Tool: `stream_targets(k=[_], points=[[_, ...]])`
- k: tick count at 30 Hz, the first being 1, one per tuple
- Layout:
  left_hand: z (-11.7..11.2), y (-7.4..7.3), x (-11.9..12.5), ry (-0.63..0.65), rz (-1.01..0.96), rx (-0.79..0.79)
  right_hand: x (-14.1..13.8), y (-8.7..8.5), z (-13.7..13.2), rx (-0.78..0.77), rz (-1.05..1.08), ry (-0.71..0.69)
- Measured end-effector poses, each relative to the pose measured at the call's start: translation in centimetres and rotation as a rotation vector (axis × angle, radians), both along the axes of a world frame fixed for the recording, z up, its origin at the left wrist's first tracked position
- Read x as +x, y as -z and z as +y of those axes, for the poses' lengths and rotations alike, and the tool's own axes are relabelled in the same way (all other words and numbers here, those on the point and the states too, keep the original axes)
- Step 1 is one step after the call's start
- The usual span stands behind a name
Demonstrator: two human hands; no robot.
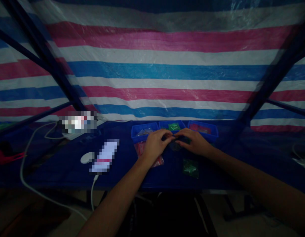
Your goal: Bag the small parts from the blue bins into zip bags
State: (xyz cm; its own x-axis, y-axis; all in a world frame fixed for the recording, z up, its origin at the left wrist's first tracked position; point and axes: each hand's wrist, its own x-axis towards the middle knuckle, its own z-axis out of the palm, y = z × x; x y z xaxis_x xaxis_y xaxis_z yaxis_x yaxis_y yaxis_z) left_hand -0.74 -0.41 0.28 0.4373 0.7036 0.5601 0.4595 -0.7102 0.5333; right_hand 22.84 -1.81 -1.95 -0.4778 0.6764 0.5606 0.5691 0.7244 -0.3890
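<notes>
Left hand: my left hand (pixel 157 141) is raised over the table's far half, thumb and fingertips drawn close together; whether they are clamped on anything I cannot tell.
Right hand: my right hand (pixel 193 141) faces it, fingertips almost meeting the left's, thumb standing apart from the forefinger; its grip is likewise unclear.
Piece at the fingertips: a small, dim, see-through plastic piece (pixel 176 145) lies just below my fingertips, between both hands, its outline blurred.
Red packets: flat red plastic packets (pixel 139 148) lie partly hidden beneath my left hand.
Green packet: a flat green plastic packet (pixel 190 168) lies on the table nearer me, below my right hand.
Bins: three shallow blue plastic bins (pixel 214 132) stand in a row beyond my hands, holding clear, green and red contents respectively, left to right.
Surface: a glossy dark-blue table (pixel 132 176).
</notes>
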Motion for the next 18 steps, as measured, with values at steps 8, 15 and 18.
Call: stream_targets(k=[8, 15, 18], points=[[-0.26, -0.54, 0.21, 0.019, -0.095, -0.054, -0.04, 0.8, 0.29, -0.025, -0.053, -0.005], [-0.59, -0.78, 0.3, 0.03, -0.148, -0.07, -0.58, -0.06, -0.44, -0.01, 0.075, 0.004], [-0.75, -0.72, 0.35, 0.065, -0.199, -0.1, -0.75, -0.15, -0.52, -0.113, 0.189, -0.011]])
